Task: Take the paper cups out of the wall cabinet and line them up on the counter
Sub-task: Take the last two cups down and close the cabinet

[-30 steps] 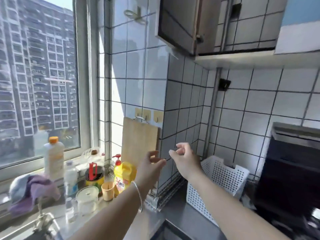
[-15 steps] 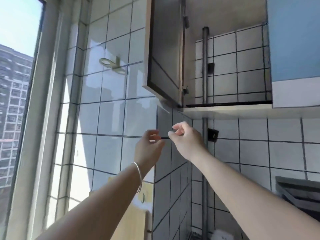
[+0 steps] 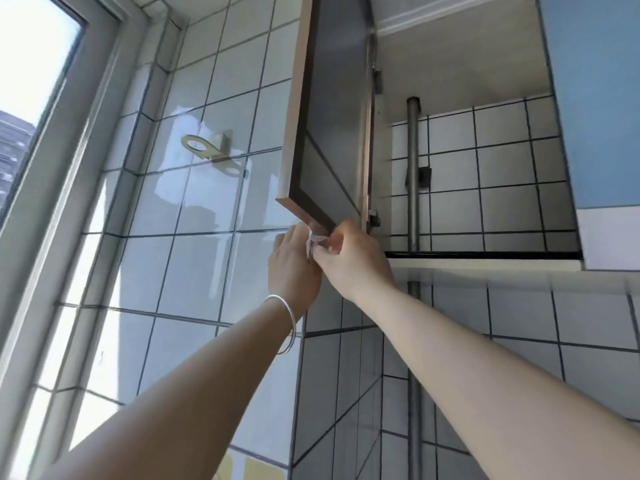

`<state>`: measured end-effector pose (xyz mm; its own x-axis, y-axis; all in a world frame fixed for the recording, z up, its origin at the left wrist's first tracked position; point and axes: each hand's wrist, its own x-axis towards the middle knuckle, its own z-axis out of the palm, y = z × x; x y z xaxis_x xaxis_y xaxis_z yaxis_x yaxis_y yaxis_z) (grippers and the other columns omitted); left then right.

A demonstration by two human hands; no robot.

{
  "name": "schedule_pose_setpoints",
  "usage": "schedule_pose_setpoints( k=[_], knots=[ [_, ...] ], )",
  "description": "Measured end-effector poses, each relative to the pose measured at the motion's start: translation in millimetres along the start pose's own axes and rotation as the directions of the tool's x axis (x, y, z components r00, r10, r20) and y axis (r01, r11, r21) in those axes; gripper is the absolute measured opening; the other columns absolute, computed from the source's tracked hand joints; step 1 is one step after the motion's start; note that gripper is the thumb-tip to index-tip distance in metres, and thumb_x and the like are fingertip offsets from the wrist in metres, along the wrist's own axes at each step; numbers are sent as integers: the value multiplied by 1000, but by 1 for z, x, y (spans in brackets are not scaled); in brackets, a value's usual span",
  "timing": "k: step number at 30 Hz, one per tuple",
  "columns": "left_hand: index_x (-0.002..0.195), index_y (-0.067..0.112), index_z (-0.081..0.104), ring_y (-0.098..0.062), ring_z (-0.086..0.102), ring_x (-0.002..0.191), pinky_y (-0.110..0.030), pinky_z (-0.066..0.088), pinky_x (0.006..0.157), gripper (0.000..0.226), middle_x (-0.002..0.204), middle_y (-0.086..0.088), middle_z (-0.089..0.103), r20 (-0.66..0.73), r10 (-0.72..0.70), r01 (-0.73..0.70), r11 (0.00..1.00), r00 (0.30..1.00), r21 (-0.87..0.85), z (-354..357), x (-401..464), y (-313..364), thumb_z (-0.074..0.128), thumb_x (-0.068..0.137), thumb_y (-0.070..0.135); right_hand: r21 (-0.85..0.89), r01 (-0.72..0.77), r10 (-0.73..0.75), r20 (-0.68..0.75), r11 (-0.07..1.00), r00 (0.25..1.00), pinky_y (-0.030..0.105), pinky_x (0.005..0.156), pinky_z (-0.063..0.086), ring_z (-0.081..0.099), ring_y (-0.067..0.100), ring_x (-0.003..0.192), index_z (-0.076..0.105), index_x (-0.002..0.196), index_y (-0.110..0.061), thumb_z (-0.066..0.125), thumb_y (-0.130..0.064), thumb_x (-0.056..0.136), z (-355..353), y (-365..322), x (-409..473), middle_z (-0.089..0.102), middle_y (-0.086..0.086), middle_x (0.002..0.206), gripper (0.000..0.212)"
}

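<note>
The wall cabinet (image 3: 464, 77) hangs open above me, its dark-framed door (image 3: 332, 126) swung out to the left. No paper cups show inside; I see only a tiled back wall and a vertical metal pipe (image 3: 412, 174). Both hands are raised to the door's lower corner. My right hand (image 3: 356, 261) pinches a small white translucent strip (image 3: 313, 242) just under the door edge. My left hand (image 3: 294, 265), with a silver bangle on its wrist, presses against the same strip from the left, its fingertips hidden.
A tiled wall with a metal ring hook (image 3: 204, 148) lies left of the door, and a window frame (image 3: 62, 174) runs along the far left. The cabinet's bottom shelf edge (image 3: 485, 263) juts out to the right, beside a blue cabinet front (image 3: 599, 98).
The view has tilted up from the counter to the cabinet. Both hands rose from chest height to the door's lower corner and closed on the white strip.
</note>
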<state>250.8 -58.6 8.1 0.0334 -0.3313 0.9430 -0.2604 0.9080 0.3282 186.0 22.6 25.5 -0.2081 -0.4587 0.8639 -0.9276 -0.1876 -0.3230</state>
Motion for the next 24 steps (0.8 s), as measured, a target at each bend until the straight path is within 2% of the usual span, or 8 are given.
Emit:
schedule_pose_setpoints(
  k=[3, 6, 9, 12, 14, 18, 21, 24],
  knots=[
    [90, 14, 52, -26, 46, 100, -36, 34, 78, 21, 97, 0, 60, -88, 52, -42, 992, 995, 117, 7, -3, -3, 36, 76, 18, -2, 22, -22, -23, 1000, 999, 28, 63, 37, 51, 21, 78, 48, 83, -22, 55, -47, 85, 0, 5, 2, 56, -5, 88, 26],
    [82, 18, 48, -26, 47, 101, -30, 23, 74, 5, 87, 3, 58, -143, 93, -64, 979, 985, 195, 12, 0, -2, 45, 78, 16, 28, 50, -48, -59, 998, 997, 27, 63, 35, 49, 19, 78, 48, 84, -22, 54, -47, 85, 0, 11, -3, 54, -6, 88, 26],
    [74, 28, 37, -27, 50, 99, -28, 19, 72, 23, 74, 8, 50, -186, 202, -159, 962, 962, 220, 16, -3, 9, 54, 76, 12, 71, 61, -53, -109, 996, 993, 29, 65, 39, 55, 21, 84, 49, 87, -20, 52, -46, 87, -3, 20, -10, 58, -5, 91, 25],
    [71, 21, 43, -24, 49, 95, -26, 16, 70, 6, 74, 3, 58, -191, 291, -241, 939, 938, 246, 28, -5, 23, 46, 75, 18, 83, 40, -25, -175, 996, 984, 29, 65, 37, 56, 24, 85, 53, 90, -19, 49, -46, 89, -17, 32, -14, 62, -3, 89, 27],
    [69, 22, 39, -21, 44, 89, -25, 14, 67, 15, 72, 2, 57, -194, 337, -286, 925, 921, 250, 39, -5, 35, 52, 75, 16, 59, 19, -5, -226, 998, 974, 29, 66, 35, 59, 28, 90, 59, 95, -18, 45, -45, 91, -30, 43, -14, 68, 2, 96, 31],
    [78, 16, 53, -26, 53, 84, -30, 25, 71, 7, 81, -2, 58, -142, 383, -346, 909, 913, 232, 68, -9, 60, 50, 80, 22, -27, -52, 43, -263, 998, 964, 32, 66, 41, 61, 32, 94, 64, 100, -20, 41, -45, 93, -61, 73, -18, 70, 6, 99, 35],
    [85, 15, 56, -28, 54, 87, -33, 28, 73, 13, 90, -4, 58, -72, 352, -333, 923, 933, 191, 94, -10, 80, 58, 83, 28, -70, -74, 54, -259, 995, 964, 35, 71, 49, 61, 29, 89, 62, 89, -18, 45, -38, 91, -85, 99, -31, 70, 3, 94, 26],
    [91, 15, 53, -28, 49, 96, -36, 31, 75, 20, 98, -4, 57, -12, 278, -273, 950, 960, 154, 124, -12, 96, 58, 83, 34, -179, 20, -67, -260, 984, 963, 31, 71, 44, 58, 24, 91, 61, 90, -15, 46, -21, 90, -106, 128, -42, 67, 0, 96, 16]
  ],
)
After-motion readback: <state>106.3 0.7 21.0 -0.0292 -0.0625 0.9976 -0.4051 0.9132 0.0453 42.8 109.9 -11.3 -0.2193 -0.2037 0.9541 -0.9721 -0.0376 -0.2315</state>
